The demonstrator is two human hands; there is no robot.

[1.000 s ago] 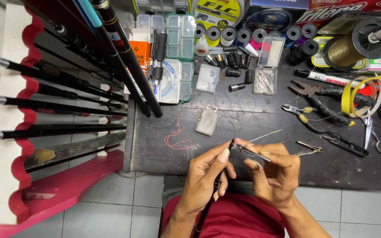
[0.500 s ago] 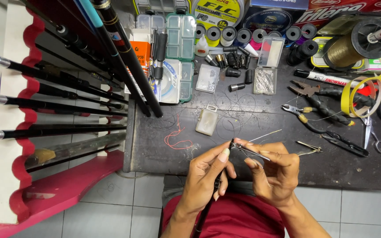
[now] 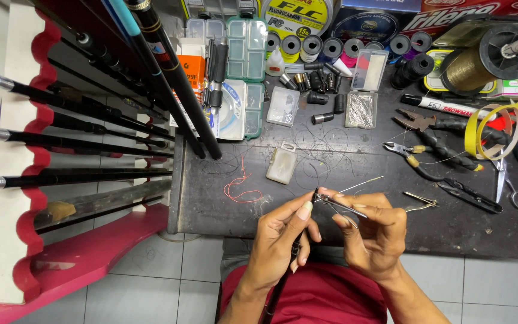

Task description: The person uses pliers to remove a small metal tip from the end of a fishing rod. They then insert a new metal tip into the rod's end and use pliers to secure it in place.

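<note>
The thin dark rod is pinched by the left hand, its tip up. Nearest that tip, a metal tool is gripped crosswise by the right hand.

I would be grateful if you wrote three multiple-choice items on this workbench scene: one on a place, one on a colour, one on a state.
1. Where does the loose red thread lie?
A. On the dark benchtop, left of the hands
B. On the tiled floor
C. Inside the green-edged compartment box

2. What colour is the rack that carries the black rods?
A. Blue and yellow
B. Red and white
C. All black

3. What is the left hand doing?
A. Resting flat on the bench
B. Gripping the pliers
C. Pinching the tip of a thin dark rod

Answers:
1 A, the thread curls on the benchtop beside the small pale box.
2 B, the rack has red scalloped edges on white.
3 C, its fingers close on the rod while the right hand holds a thin metal tool to it.
</note>
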